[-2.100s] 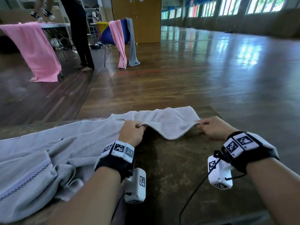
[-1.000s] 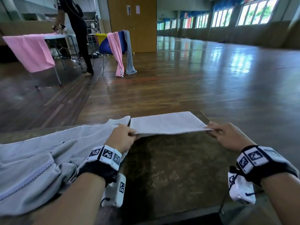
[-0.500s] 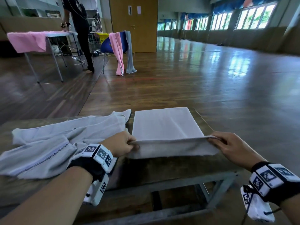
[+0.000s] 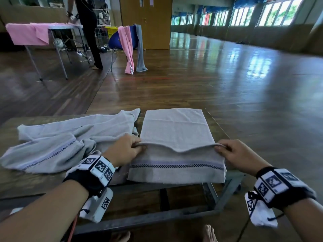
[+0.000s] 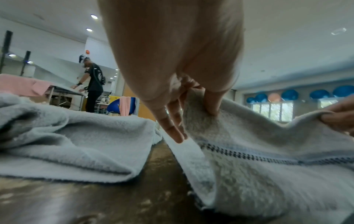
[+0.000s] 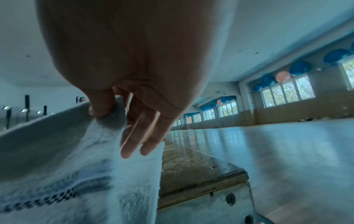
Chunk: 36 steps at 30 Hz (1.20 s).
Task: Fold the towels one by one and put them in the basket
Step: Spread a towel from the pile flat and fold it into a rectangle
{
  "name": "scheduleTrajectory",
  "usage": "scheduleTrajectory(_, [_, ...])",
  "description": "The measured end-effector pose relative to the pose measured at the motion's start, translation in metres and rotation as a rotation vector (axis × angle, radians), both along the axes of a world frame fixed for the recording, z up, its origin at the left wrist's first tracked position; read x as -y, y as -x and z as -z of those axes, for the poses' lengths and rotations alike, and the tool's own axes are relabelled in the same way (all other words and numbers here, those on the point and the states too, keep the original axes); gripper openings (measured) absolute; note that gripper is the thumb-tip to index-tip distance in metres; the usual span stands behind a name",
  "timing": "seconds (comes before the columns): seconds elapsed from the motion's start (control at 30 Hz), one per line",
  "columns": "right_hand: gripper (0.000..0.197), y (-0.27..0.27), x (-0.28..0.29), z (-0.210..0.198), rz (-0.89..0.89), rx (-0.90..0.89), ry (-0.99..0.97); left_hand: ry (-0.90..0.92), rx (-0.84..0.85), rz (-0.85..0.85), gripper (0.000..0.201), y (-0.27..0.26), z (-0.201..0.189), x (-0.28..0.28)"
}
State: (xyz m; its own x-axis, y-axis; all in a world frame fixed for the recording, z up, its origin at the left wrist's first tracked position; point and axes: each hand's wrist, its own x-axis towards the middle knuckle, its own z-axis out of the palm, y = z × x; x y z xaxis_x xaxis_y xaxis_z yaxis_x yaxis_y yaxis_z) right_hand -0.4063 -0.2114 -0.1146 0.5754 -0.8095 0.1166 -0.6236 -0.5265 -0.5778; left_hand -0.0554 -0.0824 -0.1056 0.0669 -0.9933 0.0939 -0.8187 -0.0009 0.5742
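A pale grey towel [image 4: 174, 130] lies part-folded on the right end of the wooden table [image 4: 35, 182], its striped end [image 4: 176, 165] draped over the near edge. My left hand [image 4: 130, 151] pinches the fold's left corner between thumb and forefinger; the other fingers [image 5: 172, 128] point down. My right hand [image 4: 230, 152] pinches the right corner [image 6: 113, 118] the same way. The fold sags between the hands. A second, crumpled grey towel [image 4: 66, 142] lies to the left. No basket shows near me.
The table's right edge [image 6: 203, 168] ends just beyond the towel, over a metal frame [image 4: 225, 193]. My bare feet [image 4: 209, 233] stand below. Far off, a person [image 4: 89, 28] stands at a table with a pink towel [image 4: 28, 34], near a chair draped with towels [image 4: 131, 46].
Both hands have drawn the folded towel toward me, across the table; its striped end now hangs over the near edge. The pinches have held throughout.
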Motion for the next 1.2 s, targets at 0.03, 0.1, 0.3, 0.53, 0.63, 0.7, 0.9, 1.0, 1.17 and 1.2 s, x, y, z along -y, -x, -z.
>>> scheduleTrajectory(0.03, [0.038, -0.003, 0.0, 0.004, -0.016, -0.04, -0.009, -0.034, 0.028, 0.016, 0.023, 0.001, 0.003, 0.001])
scheduleTrajectory(0.1, [0.038, -0.009, -0.002, 0.011, -0.06, -0.14, -0.056, -0.145, 0.101, 0.069, 0.019, 0.003, 0.007, -0.001])
scheduleTrajectory(0.3, [0.041, -0.014, 0.003, 0.002, -0.084, -0.328, -0.126, -0.347, 0.255, 0.144, 0.035, 0.005, -0.004, 0.007])
scheduleTrajectory(0.53, [0.04, -0.008, 0.018, -0.004, 0.1, -0.082, 0.015, -0.057, 0.009, -0.022, 0.038, -0.012, -0.001, 0.01])
scheduleTrajectory(0.63, [0.037, -0.015, 0.023, 0.0, 0.115, -0.046, 0.099, 0.05, 0.036, -0.04, 0.032, -0.012, 0.013, 0.019])
scheduleTrajectory(0.7, [0.031, -0.021, 0.024, 0.004, 0.072, -0.075, 0.081, 0.007, 0.045, 0.02, 0.025, -0.01, 0.023, 0.023])
scheduleTrajectory(0.9, [0.041, -0.034, 0.034, 0.01, -0.01, -0.354, -0.087, -0.279, 0.281, 0.075, 0.029, -0.004, 0.012, 0.046])
scheduleTrajectory(1.0, [0.045, -0.037, 0.039, -0.002, -0.032, -0.391, -0.12, -0.465, 0.281, 0.127, 0.039, -0.01, -0.007, 0.053])
scheduleTrajectory(1.17, [0.037, -0.052, 0.044, -0.002, 0.109, -0.141, 0.107, -0.193, 0.097, -0.006, 0.04, -0.032, -0.011, 0.062])
scheduleTrajectory(1.2, [0.037, -0.057, 0.048, 0.0, 0.152, -0.081, 0.171, -0.074, 0.072, -0.06, 0.039, -0.033, -0.008, 0.067])
